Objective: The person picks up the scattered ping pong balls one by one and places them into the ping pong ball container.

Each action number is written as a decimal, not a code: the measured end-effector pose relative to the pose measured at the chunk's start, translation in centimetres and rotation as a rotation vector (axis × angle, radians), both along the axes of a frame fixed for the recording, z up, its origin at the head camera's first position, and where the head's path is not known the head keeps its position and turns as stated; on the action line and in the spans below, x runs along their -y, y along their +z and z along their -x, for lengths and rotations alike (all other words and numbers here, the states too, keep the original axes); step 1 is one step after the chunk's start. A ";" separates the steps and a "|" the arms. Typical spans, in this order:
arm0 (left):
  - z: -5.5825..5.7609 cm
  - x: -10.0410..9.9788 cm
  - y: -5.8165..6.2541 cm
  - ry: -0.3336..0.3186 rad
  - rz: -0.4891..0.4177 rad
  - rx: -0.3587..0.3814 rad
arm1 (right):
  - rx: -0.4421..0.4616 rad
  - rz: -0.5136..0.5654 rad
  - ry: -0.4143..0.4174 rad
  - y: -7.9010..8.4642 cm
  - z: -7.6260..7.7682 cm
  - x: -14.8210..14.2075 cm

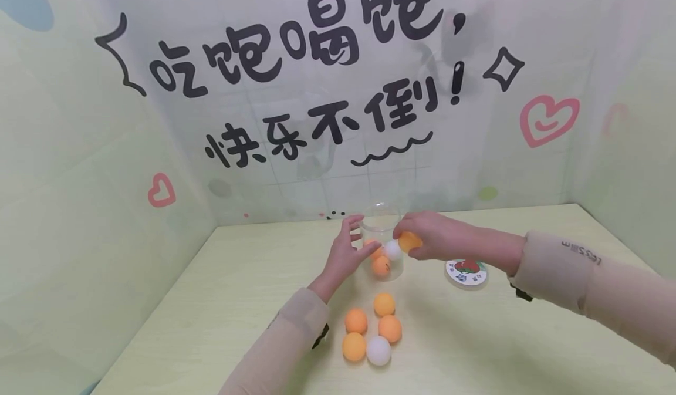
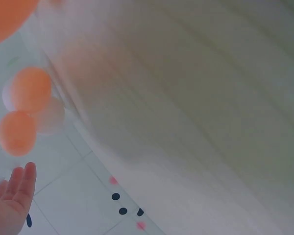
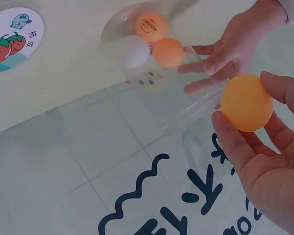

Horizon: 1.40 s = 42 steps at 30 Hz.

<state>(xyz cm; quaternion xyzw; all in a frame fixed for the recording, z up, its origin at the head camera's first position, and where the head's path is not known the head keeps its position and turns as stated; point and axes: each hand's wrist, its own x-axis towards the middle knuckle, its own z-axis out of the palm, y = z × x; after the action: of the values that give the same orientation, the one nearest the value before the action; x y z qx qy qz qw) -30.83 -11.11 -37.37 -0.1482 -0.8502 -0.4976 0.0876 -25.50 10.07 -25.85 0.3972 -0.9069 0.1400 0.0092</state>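
You are holding a yellow-orange ball [image 3: 247,103] in the air with your right hand [image 1: 429,235], thumb and fingertips gripping it. The ball is appearing just beside a clear jar [image 1: 396,269], on its right and a little below the rim in the head view; whether it is touching the wall is unclear.

Low inside the upright jar, two orange balls [image 1: 381,266] and a white ball [image 1: 392,250] are showing; others may be hiding behind them.

Your left hand [image 1: 345,251] is cupping the jar's left side, fingers spread and fairly straight, thumb stretching across the front. It seems to be steadying the jar, though firm contact is hard to confirm.

Nearer you, four loose orange balls [image 1: 390,328] and one loose white ball [image 1: 378,351] are lying on the table [image 1: 274,277]. A round disc [image 1: 467,273] printed with red fruit is lying flat to the jar's right. Behind, large black lettering [image 1: 458,78] is running across the wall.

You seem to be partway through filling the jar ball by ball. The next move is probably calling for lifting this ball over the rim and releasing it, your left hand holding the jar upright.
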 end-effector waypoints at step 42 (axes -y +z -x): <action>0.3 -0.3 0.1 -0.006 -0.018 -0.022 | -0.106 -0.041 -0.068 0.7 6.7 3.5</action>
<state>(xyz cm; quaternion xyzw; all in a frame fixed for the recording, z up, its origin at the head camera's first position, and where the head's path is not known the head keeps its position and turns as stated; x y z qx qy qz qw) -31.08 -10.81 -37.28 -0.1554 -0.8443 -0.5036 0.0968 -32.24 6.59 -25.17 0.3729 -0.9209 0.0996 0.0538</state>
